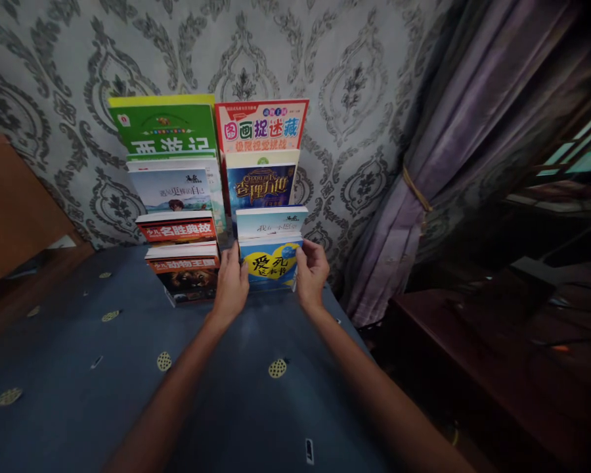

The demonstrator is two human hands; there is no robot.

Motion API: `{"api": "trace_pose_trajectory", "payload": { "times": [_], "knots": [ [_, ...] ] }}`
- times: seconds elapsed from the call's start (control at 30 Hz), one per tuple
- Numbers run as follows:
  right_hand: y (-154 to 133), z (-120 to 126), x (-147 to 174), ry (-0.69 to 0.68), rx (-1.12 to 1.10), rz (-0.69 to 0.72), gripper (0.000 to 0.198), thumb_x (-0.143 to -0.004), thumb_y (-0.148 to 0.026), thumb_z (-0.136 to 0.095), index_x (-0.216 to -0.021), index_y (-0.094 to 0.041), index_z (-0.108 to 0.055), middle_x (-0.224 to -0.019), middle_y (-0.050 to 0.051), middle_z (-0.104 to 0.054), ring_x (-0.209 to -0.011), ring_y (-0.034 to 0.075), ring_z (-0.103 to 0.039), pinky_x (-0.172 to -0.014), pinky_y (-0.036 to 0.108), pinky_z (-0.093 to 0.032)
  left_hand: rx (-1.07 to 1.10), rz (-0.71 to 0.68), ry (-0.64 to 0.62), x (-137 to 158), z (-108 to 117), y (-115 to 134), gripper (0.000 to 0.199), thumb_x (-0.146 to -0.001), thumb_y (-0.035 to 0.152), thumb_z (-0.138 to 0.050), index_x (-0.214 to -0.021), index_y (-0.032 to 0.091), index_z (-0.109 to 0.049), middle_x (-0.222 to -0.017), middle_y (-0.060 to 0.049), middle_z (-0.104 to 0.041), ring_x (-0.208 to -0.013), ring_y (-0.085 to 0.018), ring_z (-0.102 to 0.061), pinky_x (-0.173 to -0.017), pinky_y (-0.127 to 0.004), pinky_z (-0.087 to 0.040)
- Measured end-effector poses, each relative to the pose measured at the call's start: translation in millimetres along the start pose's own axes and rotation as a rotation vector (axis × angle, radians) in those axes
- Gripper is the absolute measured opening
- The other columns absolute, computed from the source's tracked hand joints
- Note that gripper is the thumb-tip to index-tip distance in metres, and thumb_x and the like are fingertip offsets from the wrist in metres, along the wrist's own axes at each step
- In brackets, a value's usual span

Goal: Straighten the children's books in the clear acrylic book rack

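Both my hands on the blue book (266, 270), front of the right-hand row. My left hand (232, 284) pinches its left edge, thumb toward the front, fingers mostly out of sight in the gap between rows. My right hand (312, 272) pinches the right edge, thumb on the cover, other fingers curled at the side. Book is upright between them, not let go yet.

Right behind it, beyond my fingertips: a white-topped book (270, 223), then a dark blue book (261, 185), and a pink-and-red book (262, 121) at the back. Left of my left hand, the other row is up too, nobody touching it: lion book (192, 279) nearest, then a red-banded book (178, 230), a pale book (171, 187), a green book (170, 126) farthest.

Progress, my read: both rows look built, stepped low to high away from me. Left over: squaring this front one, maybe, and releasing it. No loose books on the bare blue cloth (226, 394) around my forearms. Can't tell what props the rows.
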State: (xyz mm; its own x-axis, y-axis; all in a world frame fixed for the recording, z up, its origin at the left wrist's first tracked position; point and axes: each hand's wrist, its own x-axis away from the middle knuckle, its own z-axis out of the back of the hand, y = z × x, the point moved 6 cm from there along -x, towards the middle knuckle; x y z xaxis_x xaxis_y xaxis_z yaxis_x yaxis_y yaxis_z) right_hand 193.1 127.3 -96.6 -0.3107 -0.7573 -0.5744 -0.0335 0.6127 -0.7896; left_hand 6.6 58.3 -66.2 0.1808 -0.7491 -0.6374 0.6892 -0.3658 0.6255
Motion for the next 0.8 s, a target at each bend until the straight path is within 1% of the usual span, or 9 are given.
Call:
{"api": "trace_pose_trajectory", "payload": {
  "times": [0.13,0.23,0.4,0.53,0.63,0.8],
  "knots": [
    [1,-1,-1,-0.009,-0.008,-0.006,0.027,-0.089,-0.043,-0.057,-0.107,-0.024,-0.059,-0.105,0.008,-0.069,-0.098,0.023,-0.067,-0.091,0.045,-0.056,0.008,0.005,0.010,0,1,2,0.055,-0.091,0.014,-0.043,-0.145,0.021,-0.040,-0.123,-0.014,-0.053,-0.117,-0.027,-0.054,-0.104,-0.047,-0.047],
    [1,-3,-2,-0.008,-0.051,-0.025,0.027,-0.087,-0.043,-0.059,-0.106,-0.023,-0.060,-0.105,0.008,-0.070,-0.097,0.023,-0.068,-0.091,0.045,-0.056,0.000,-0.006,0.020,-1,1,1,0.051,-0.092,0.016,-0.042,-0.143,0.020,-0.042,-0.121,-0.014,-0.054,-0.116,-0.027,-0.054,-0.103,-0.046,-0.048],
    [0,-3,-4,0.005,-0.077,-0.028,0.026,-0.085,-0.041,-0.060,-0.104,-0.023,-0.061,-0.105,0.008,-0.071,-0.096,0.023,-0.068,-0.090,0.044,-0.057,-0.091,-0.001,0.049,-8,2,-2,0.043,-0.094,0.018,-0.038,-0.135,0.014,-0.050,-0.118,-0.016,-0.057,-0.114,-0.030,-0.054,-0.101,-0.050,-0.047],
    [1,-4,-6,-0.017,-0.091,-0.042,0.026,-0.084,-0.041,-0.062,-0.102,-0.022,-0.062,-0.105,0.009,-0.072,-0.098,0.023,-0.069,-0.091,0.044,-0.056,-0.140,0.002,0.070,-14,1,-1,0.039,-0.093,0.016,-0.038,-0.128,0.016,-0.056,-0.109,-0.013,-0.060,-0.108,-0.028,-0.057,-0.100,-0.047,-0.048],
    [1,-3,-6,-0.020,-0.106,-0.041,0.026,-0.084,-0.041,-0.062,-0.102,-0.021,-0.063,-0.105,0.009,-0.072,-0.097,0.024,-0.069,-0.091,0.045,-0.056,-0.157,0.013,0.059,-16,0,-1,0.037,-0.093,0.016,-0.039,-0.125,0.015,-0.057,-0.107,-0.013,-0.060,-0.106,-0.028,-0.058,-0.099,-0.045,-0.048],
    [5,-2,-2,-0.029,-0.112,-0.053,0.033,-0.084,-0.043,-0.063,-0.106,-0.019,-0.062,-0.108,0.010,-0.071,-0.099,0.024,-0.068,-0.092,0.044,-0.054,-0.180,0.041,0.020,-14,-1,-3,0.033,-0.094,0.016,-0.037,-0.119,0.013,-0.058,-0.106,-0.014,-0.061,-0.104,-0.028,-0.058,-0.097,-0.046,-0.049]
  ]
}}
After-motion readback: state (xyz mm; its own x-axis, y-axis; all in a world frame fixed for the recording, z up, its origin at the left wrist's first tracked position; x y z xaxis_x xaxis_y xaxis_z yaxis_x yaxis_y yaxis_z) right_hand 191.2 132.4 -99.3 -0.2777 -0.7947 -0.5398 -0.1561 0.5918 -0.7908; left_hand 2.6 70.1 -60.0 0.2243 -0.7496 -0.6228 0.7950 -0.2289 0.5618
